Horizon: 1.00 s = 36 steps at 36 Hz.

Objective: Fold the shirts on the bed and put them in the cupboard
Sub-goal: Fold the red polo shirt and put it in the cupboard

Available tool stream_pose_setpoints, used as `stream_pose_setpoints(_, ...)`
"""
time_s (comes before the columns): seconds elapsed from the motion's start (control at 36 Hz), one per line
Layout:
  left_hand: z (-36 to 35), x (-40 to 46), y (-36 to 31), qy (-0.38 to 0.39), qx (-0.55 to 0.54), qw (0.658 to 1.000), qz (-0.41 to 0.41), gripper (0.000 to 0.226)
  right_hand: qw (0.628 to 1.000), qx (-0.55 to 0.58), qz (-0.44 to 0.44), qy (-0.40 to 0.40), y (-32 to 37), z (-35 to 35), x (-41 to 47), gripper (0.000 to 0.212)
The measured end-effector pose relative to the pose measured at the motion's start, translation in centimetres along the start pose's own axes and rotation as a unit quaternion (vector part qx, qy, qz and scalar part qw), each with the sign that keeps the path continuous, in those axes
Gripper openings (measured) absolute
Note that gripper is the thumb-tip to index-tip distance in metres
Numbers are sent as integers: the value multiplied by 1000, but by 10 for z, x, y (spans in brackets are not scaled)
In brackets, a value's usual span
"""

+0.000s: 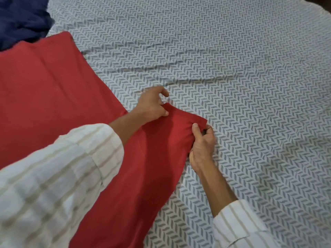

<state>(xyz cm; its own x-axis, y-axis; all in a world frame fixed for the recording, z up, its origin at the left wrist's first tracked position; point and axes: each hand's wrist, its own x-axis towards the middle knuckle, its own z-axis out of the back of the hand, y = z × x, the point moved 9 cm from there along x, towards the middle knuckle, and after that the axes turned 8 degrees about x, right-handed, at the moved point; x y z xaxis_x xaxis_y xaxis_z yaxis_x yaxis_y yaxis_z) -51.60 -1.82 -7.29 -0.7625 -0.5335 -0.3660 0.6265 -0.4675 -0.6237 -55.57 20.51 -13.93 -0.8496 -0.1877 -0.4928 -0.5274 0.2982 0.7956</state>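
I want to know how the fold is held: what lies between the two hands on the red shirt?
In the head view, only the red shirt's sleeve edge spans left hand to right hand, each pinching one corner.

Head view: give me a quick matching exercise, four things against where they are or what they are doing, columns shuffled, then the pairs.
Column one:
1. red cotton shirt
2. dark blue crumpled garment
3. left hand
4. right hand

Column two:
A. pinches the red sleeve's nearer corner
B. lies bunched at the far left of the grey-and-white patterned bedsheet
C. spread flat on the sheet
D. grips the red sleeve's farther corner

Pairs: 1-C, 2-B, 3-D, 4-A
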Motion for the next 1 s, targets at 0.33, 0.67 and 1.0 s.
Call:
stream_pose_setpoints(0.33,26,-81,-2,-188,231,943,-152,38,991,-110,54,-55,4,4,3,10)
stream_pose_setpoints(0.67,-87,-265,83,129,287,939,-140,85,967,-232,67,-83,27,-8,-21,30)
stream_pose_setpoints(1.0,-70,-336,122,58,246,961,-111,76,632,-606,439,200,17,-69,-137,31)
